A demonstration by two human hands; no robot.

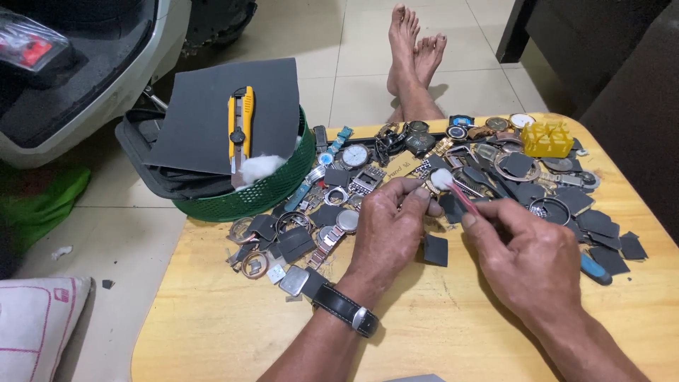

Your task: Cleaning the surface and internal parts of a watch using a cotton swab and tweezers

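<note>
1. The left hand (387, 228) covers whatever its fingers pinch; the piece cannot be identified.
2. The red stick (463, 198) disappears into the right hand (527, 255), its lower end hidden.
3. The blue-handled tool (595, 269) is mostly behind that hand.
4. The watch parts (453, 152) are too small to tell apart.
5. The white vehicle (85, 64) is cut off by the top and left edges.

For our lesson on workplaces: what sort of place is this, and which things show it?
Probably a home watch-repair spot: a low wooden table on a tiled floor, heaped with watches and sandpaper scraps.
</note>
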